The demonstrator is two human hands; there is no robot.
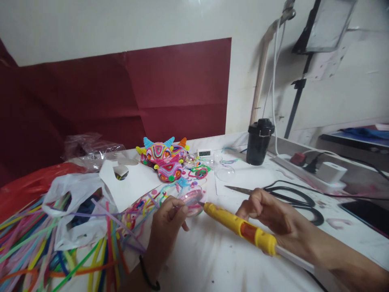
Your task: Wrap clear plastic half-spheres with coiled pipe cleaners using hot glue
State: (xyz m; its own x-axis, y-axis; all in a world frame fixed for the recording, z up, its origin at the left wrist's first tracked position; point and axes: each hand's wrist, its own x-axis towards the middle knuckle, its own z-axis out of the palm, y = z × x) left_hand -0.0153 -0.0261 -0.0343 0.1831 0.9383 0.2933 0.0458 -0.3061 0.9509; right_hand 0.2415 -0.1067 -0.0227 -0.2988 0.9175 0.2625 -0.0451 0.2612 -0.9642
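At the metal tip of the yellow glue gun [226,219], a clear round plastic piece [192,195] is held in the left hand [167,221], its thumb and fingers pinched together on the near edge; whether tip and plastic touch, I cannot tell. Behind the glue gun's body, the right hand [281,221] has its fingers curled around it, closed enough to hold it. Beyond the glue gun, scissors [238,189] lie on the tabletop [212,259], blades pointing left, and farther back stands a black lidded cup [259,142]. Left of the glue gun and farther back, colourful horned figures [159,152] sit clustered. Well to its left, fuzzy stems [27,239] spread around a white plastic bag [65,190]. Right of the glue gun, well apart, lies a dark phone [367,215].
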